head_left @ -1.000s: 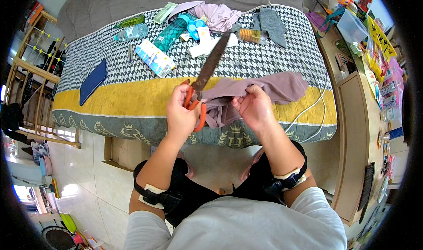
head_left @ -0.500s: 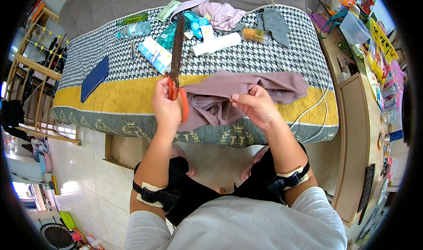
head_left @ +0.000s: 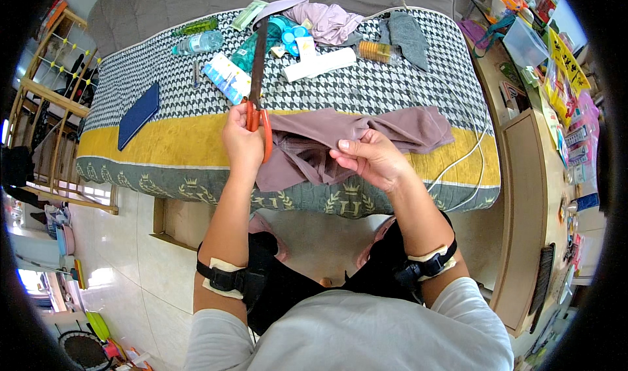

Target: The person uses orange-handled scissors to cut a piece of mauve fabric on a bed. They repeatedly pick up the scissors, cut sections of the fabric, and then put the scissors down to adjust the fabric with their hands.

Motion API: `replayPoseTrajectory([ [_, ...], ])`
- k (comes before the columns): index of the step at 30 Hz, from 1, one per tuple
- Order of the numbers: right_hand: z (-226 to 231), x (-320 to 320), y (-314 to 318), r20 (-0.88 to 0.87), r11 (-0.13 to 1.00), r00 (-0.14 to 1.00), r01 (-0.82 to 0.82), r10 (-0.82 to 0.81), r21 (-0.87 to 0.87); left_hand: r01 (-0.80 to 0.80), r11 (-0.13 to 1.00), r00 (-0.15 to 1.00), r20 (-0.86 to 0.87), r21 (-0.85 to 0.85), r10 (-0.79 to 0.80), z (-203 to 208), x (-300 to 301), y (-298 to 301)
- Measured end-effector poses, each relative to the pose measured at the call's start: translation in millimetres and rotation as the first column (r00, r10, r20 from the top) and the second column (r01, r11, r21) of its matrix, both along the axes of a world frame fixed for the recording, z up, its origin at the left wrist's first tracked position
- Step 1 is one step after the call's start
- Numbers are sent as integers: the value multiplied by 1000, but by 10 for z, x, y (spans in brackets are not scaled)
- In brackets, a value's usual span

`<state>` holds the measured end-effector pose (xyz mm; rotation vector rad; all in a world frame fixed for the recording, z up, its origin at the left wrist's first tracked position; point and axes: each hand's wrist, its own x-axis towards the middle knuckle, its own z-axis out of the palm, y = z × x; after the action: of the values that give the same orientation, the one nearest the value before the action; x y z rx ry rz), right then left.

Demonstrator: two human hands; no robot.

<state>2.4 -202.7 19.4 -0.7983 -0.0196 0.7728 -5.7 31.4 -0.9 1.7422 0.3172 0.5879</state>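
My left hand (head_left: 242, 137) is closed round the orange handles of a large pair of scissors (head_left: 258, 70). Their dark blades look shut and point away from me, over the bed. A mauve garment (head_left: 317, 125) lies crumpled along the near side of the bed, partly behind the scissor handles. With its thumb and fingers, my right hand (head_left: 371, 158) pinches an edge of this cloth near its middle. The far end of the garment spreads to the right on the yellow band of the bedspread.
On the patterned bedspread (head_left: 176, 99) lie a blue flat case (head_left: 139, 116), a clear bottle (head_left: 198, 42), a white roll (head_left: 320, 65), a blue-and-white packet (head_left: 227, 78) and a grey cloth (head_left: 407, 40). A white cable (head_left: 458, 165) runs down the right side. A cluttered wooden desk (head_left: 523, 175) stands at right.
The scissors have shifted slightly left and nearer upright. My right hand has moved a little left and down, with the pinched cloth edge. The whole view has shifted slightly.
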Motion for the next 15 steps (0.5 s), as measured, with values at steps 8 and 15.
replayPoseTrajectory([
  [8,26,18,138,59,961,959,278,-277,-9,189,976,982,-1,-109,-190,284,-386,-99],
  [15,-7,31,227,95,931,926,364,-366,41,707,609,562,-237,-358,-792,364,-921,-375],
])
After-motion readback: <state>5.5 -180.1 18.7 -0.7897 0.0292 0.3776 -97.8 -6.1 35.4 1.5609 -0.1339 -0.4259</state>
